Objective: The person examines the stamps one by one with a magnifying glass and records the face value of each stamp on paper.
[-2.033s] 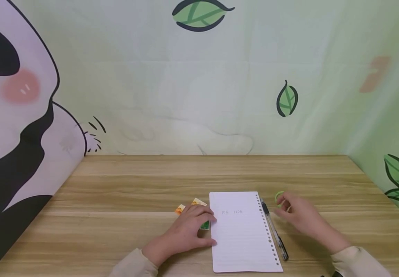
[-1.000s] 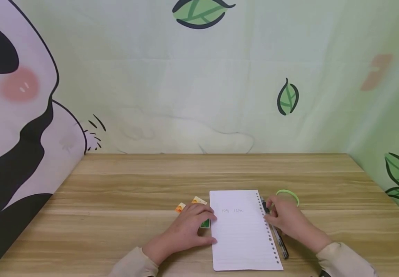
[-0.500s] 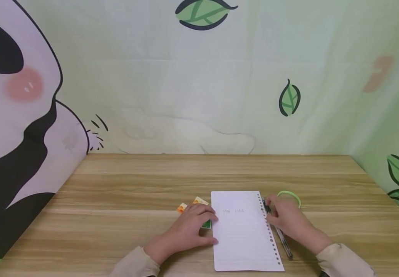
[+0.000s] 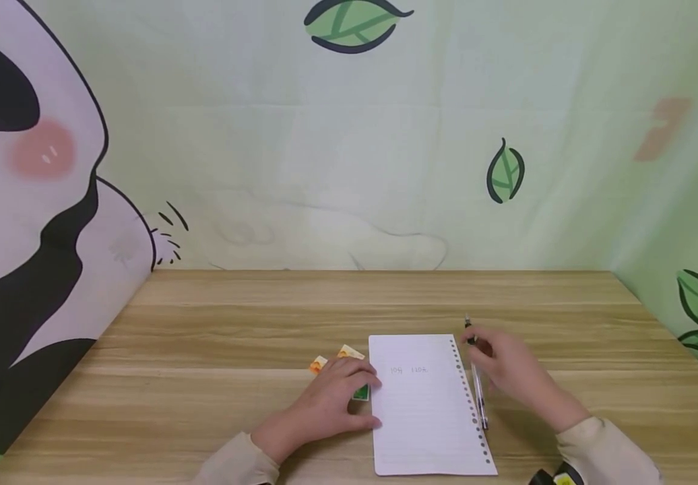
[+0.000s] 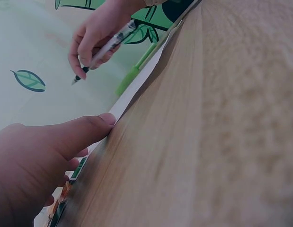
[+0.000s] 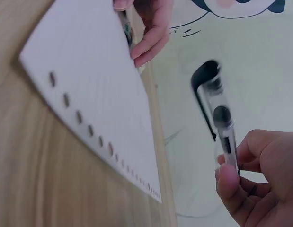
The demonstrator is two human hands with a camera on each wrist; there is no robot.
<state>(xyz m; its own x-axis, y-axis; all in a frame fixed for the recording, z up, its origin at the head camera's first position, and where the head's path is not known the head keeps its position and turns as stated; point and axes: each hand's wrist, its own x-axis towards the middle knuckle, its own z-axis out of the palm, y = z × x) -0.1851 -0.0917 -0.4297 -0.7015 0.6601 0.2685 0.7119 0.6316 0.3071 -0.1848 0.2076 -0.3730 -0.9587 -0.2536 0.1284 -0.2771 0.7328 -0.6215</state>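
Note:
A pen point(image 4: 478, 387) with a clear barrel and black grip is pinched between the thumb and fingers of my right hand point(image 4: 506, 364), raised beside the paper's punched edge. Its metal tip points away from me, and the right wrist view shows its black clip end. A lined, loose-leaf sheet of paper point(image 4: 428, 417) with a short handwritten line near its top lies flat. My left hand point(image 4: 327, 397) rests at the sheet's left edge, thumb and fingertips touching it. Under that hand are small printed cards point(image 4: 351, 352), mostly covered, with orange and green parts showing.
A light green object point(image 5: 129, 80) shows beyond the paper in the left wrist view; the head view does not show it. The wooden table point(image 4: 203, 323) runs back to a cloth backdrop point(image 4: 264, 168) printed with a panda and leaves.
My right hand came left from the green ring to the pen lying beside the sheet, then picked it up. The green ring has gone from the head view. My left hand stays put.

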